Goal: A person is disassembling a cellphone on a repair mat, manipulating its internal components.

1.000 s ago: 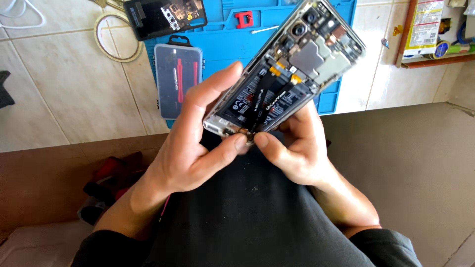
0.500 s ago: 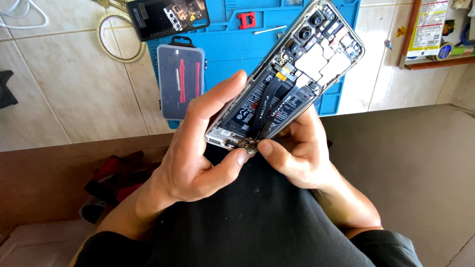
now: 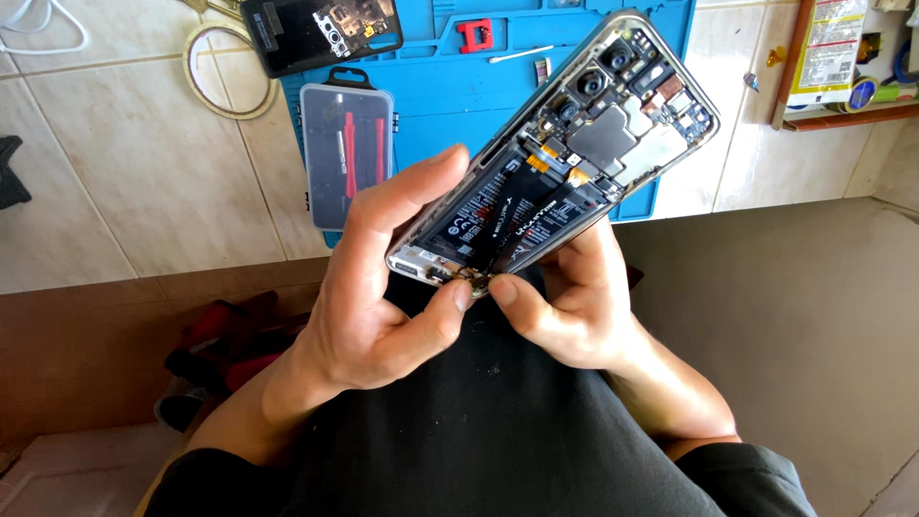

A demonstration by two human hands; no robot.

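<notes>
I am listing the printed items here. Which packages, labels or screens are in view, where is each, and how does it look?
Battery label: inside the opened phone that both hands hold; black, pale print.
Packet: top right, on a wooden shelf; yellow and white, rectangular.
Tool case: on the blue mat; clear, rectangular, red tools inside.

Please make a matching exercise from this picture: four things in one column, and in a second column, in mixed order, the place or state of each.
Things
1. opened phone
2. clear tool case
3. tape ring
4. second phone

Places or states
A. lies flat on the tiles, left of the blue mat
B. held up by the left hand and right hand, back cover off
C. lies at the mat's top left corner
D. lies at the mat's left edge, red tools inside

Pairs: 1-B, 2-D, 3-A, 4-C
</notes>
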